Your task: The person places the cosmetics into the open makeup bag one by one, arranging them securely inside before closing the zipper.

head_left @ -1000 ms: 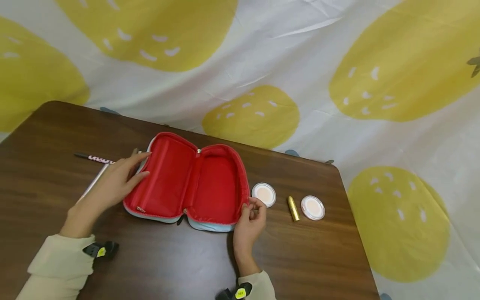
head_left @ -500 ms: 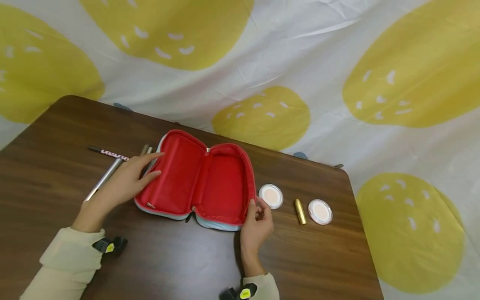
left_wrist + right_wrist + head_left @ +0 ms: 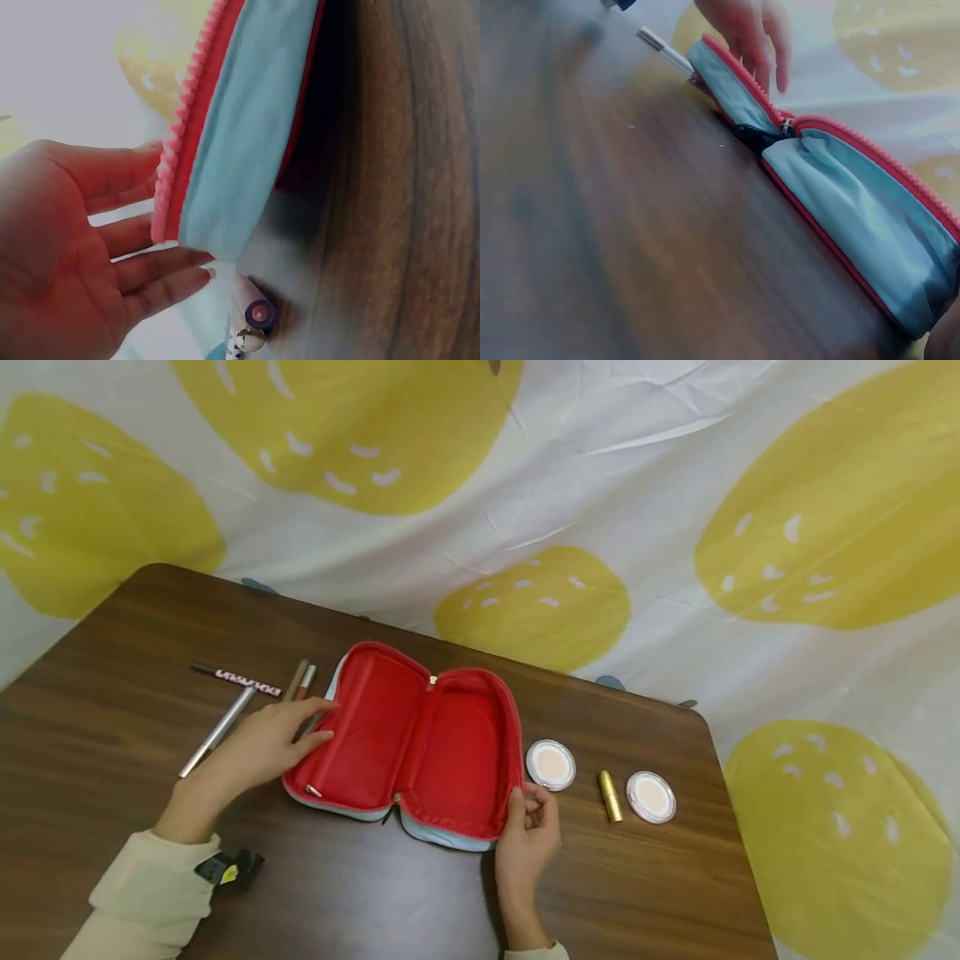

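Barely shifted since before: left hand (image 3: 258,747) open, fingers flat on pouch (image 3: 408,747) left rim; right hand (image 3: 528,831) pinching right rim. Compact (image 3: 551,764) just right, nearest right hand.

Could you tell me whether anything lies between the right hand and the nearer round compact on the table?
Nothing visible does. The right hand pinches the pouch edge, and the nearer compact lies just beyond its fingertips on bare table.

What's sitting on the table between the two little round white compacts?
A small gold lipstick tube lies between the nearer round compact and the farther round compact, touching neither. The head view shows this; bare wooden table surrounds it.
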The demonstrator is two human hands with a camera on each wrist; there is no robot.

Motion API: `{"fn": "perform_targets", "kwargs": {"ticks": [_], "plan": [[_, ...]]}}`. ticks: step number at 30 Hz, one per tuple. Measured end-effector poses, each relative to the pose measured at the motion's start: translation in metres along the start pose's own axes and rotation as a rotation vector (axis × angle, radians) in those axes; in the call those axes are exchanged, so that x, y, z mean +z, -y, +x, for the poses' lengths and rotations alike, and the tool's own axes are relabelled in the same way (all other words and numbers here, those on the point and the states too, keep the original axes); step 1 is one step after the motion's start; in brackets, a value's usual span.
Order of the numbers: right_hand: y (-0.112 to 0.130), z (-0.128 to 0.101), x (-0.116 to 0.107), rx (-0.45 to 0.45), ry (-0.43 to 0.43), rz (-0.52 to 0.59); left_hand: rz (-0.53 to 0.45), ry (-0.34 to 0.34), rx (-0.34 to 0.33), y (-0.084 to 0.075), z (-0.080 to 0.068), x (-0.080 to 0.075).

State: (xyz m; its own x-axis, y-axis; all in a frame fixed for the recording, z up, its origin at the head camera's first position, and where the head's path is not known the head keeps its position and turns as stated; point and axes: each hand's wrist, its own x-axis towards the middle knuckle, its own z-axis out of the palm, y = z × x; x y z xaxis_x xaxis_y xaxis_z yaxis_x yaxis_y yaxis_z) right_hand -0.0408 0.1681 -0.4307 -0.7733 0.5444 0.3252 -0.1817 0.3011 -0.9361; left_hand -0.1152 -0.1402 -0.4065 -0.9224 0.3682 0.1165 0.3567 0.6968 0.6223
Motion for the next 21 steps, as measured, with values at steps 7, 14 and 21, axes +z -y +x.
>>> {"fn": "perform_targets", "kwargs": {"ticks": [7, 14, 21], "plan": [[0.0, -0.007, -0.007, -0.006, 0.1, 0.017, -0.105, 0.043, -0.068, 0.001, -0.011, -0.004], [-0.001, -0.017, -0.015, -0.014, 0.084, 0.006, -0.113, 0.07, -0.086, 0.001, -0.018, -0.005], [0.001, -0.015, -0.015, 0.009, -0.043, -0.024, -0.129, 0.095, -0.041, 0.004, -0.019, -0.005]]}}
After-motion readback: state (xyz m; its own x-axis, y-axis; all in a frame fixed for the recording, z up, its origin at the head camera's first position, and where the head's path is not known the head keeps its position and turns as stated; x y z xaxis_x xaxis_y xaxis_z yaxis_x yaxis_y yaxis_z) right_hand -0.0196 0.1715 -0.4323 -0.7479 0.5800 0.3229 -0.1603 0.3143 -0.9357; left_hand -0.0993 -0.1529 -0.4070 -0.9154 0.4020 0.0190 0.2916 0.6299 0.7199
